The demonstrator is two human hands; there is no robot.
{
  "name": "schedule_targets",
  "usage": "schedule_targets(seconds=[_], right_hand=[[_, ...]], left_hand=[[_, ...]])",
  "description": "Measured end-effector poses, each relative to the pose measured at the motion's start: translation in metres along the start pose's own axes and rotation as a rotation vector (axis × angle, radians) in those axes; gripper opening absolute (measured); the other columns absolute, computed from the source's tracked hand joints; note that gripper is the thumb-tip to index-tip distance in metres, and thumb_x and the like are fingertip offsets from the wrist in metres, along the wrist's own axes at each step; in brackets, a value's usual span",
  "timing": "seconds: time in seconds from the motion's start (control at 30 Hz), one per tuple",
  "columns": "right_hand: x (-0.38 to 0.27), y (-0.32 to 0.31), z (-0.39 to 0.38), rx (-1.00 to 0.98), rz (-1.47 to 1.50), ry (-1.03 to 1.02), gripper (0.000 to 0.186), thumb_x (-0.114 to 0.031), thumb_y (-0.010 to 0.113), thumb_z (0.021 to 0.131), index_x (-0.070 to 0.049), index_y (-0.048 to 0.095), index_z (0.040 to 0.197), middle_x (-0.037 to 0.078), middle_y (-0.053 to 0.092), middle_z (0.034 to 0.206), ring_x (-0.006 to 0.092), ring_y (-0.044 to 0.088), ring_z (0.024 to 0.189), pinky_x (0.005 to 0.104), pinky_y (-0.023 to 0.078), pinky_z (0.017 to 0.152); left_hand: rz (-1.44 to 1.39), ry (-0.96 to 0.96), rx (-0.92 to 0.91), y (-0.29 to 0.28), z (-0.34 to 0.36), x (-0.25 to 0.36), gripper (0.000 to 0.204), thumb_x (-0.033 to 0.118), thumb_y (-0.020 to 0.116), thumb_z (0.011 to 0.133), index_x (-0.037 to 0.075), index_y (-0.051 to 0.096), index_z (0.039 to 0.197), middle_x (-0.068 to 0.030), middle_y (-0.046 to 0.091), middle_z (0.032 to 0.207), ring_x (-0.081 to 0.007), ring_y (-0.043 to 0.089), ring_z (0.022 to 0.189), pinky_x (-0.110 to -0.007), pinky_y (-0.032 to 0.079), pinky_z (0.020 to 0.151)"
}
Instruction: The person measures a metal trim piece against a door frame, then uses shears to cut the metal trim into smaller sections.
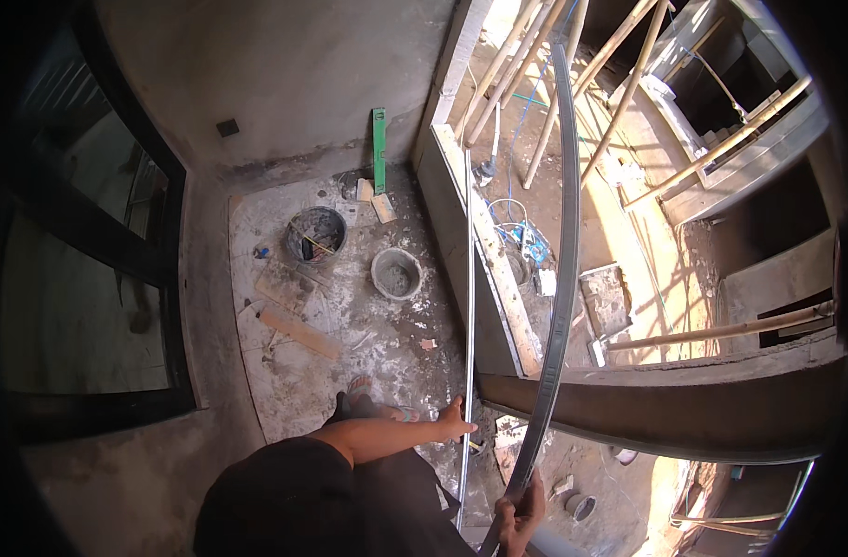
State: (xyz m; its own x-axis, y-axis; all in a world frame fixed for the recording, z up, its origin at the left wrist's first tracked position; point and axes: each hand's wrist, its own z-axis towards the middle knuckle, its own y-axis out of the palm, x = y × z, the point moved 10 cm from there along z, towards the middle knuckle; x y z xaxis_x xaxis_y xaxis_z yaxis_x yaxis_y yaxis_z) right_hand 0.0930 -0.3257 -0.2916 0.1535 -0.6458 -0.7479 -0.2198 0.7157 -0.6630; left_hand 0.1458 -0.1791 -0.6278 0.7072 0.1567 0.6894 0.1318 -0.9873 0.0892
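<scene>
My left hand (456,423) is closed around a long, thin, light-coloured metal bar (469,269), which runs almost straight up the picture beside a low wall. Lower down on the right, my right hand (521,520) wraps the near end of a long dark grey metal profile (567,213). That profile looks bowed in this view and reaches up across the wall's open side. The two lengths stand apart, the profile to the right of the bar. My left arm stretches across from the lower left; most of the right forearm is out of sight.
A black bucket (336,249) and a grey tub (397,295) of mortar stand on the splattered floor. A green spirit level (378,148) leans on the back wall. A wooden board (300,332) lies left. Beyond the low wall (484,218), bamboo poles (628,93) rise from a sunlit lower area.
</scene>
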Motion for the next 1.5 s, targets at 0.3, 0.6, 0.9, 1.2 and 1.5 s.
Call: schedule_targets(seconds=[0.3,0.6,0.9,1.2,1.5], right_hand=[[0.009,0.017,0.014,0.023,0.128,-0.057,0.066,-0.012,0.061,0.089,0.000,0.040,0.151,0.003,0.058,0.091,0.0100,0.051,0.069,0.0241,0.044,0.061],[-0.014,-0.019,0.089,0.072,0.402,-0.308,0.071,-0.029,0.067,0.093,0.004,0.040,0.149,0.018,0.053,0.137,0.0279,0.055,0.119,0.0352,0.052,0.090],[-0.030,-0.005,0.167,0.096,0.667,-0.293,0.066,-0.009,0.063,0.086,0.010,0.041,0.146,0.015,0.057,0.124,0.0193,0.057,0.107,0.0302,0.045,0.090],[-0.107,-0.005,0.263,0.362,0.755,-0.355,0.072,-0.013,0.071,0.084,0.012,0.040,0.143,0.013,0.063,0.093,0.0129,0.058,0.066,0.0253,0.050,0.057],[-0.222,0.063,0.409,0.440,0.740,-0.459,0.076,-0.009,0.068,0.082,0.007,0.031,0.147,0.017,0.057,0.123,0.0213,0.059,0.109,0.0272,0.057,0.075]], left_hand=[[-0.001,0.093,0.185,-0.053,-0.004,0.008,0.062,0.017,0.086,0.076,0.008,0.045,0.122,-0.0084,0.063,0.088,-0.0224,0.067,0.068,-0.035,0.058,0.051],[0.147,0.545,0.617,-0.167,-0.013,0.162,0.056,0.016,0.084,0.076,0.008,0.048,0.119,-0.0099,0.065,0.089,-0.0279,0.068,0.085,-0.043,0.053,0.079],[0.241,0.905,0.911,-0.309,-0.071,0.370,0.055,0.013,0.082,0.077,0.005,0.050,0.122,-0.0126,0.065,0.092,-0.0322,0.066,0.086,-0.043,0.052,0.077],[0.319,0.985,0.983,-0.468,-0.050,0.487,0.056,0.006,0.078,0.080,0.009,0.048,0.126,-0.0110,0.067,0.090,-0.0247,0.069,0.076,-0.039,0.054,0.068],[0.462,0.920,1.037,-0.624,0.079,0.536,0.047,0.003,0.078,0.078,0.009,0.051,0.116,-0.0107,0.063,0.090,-0.0280,0.068,0.079,-0.039,0.054,0.068]])
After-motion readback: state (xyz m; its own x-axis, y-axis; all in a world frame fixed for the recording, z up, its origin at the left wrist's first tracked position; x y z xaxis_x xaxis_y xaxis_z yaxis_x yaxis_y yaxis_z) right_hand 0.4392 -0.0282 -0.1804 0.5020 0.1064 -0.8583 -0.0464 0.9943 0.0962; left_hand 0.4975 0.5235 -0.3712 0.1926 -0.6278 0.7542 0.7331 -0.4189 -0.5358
